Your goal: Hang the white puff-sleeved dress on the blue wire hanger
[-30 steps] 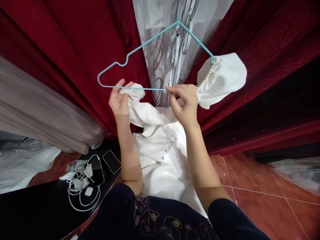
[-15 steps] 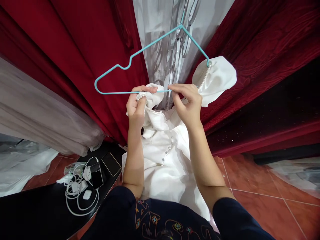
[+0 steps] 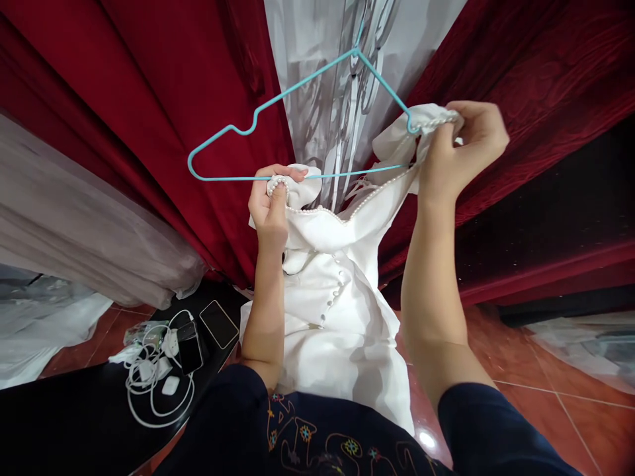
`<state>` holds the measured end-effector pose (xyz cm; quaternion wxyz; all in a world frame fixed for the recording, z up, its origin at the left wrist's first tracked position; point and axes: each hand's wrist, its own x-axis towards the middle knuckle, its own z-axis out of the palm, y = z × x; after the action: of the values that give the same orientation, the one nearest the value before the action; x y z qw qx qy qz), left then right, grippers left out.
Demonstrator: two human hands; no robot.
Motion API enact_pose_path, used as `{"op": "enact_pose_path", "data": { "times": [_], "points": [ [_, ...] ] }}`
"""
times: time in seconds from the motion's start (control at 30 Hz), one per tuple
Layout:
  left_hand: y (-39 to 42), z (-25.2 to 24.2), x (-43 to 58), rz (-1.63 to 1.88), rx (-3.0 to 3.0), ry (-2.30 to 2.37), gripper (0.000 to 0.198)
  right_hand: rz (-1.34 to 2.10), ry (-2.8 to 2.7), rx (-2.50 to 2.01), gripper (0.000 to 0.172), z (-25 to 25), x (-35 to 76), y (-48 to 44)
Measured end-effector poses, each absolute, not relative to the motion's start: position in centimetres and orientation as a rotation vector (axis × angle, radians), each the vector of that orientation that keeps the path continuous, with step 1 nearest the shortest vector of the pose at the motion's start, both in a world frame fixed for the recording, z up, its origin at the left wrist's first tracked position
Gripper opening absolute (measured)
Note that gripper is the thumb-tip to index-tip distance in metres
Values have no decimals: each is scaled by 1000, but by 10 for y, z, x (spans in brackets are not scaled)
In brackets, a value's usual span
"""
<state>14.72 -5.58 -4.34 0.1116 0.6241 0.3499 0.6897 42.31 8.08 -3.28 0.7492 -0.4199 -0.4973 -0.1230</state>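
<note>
A white dress [image 3: 342, 304] with a pearl-trimmed neckline and a line of small buttons hangs down in front of me. Above it is a light-blue hanger [image 3: 297, 88], its right end inside the dress's right shoulder part. My left hand [image 3: 268, 201] is closed on the pearl-edged left shoulder part, its fingers behind the hanger's bottom bar. At the hanger's right end, my right hand [image 3: 464, 142] grips the pearl edge of the other shoulder part. The neckline is stretched between both hands. The hanger's left end is bare.
Red curtains [image 3: 188, 99] flank a pale panel with silver strips [image 3: 342, 99]. At lower left, a black bench [image 3: 74, 410] carries two phones [image 3: 190, 347], white cables [image 3: 149, 380] and a small white case [image 3: 170, 385]. The floor has reddish tiles [image 3: 530, 403].
My right hand has left the hanger's bottom bar, moved right and up, and taken hold of the dress's right shoulder part. The neckline is now pulled wider. My left hand has hardly moved.
</note>
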Motion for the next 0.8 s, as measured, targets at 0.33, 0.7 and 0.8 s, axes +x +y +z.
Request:
{"op": "enact_pose_path", "data": {
  "times": [0.33, 0.7, 0.8],
  "points": [
    [-36, -47, 136, 2045, 1609, 727, 46, -362, -874, -585, 15, -73, 449, 47],
    [-37, -58, 146, 2001, 1385, 514, 34, 145, -1570, -742, 30, -53, 355, -28],
    [-40, -67, 136, 2234, 1440, 758, 33, 135, -1508, -770, 31, -58, 351, -28]
  ]
}}
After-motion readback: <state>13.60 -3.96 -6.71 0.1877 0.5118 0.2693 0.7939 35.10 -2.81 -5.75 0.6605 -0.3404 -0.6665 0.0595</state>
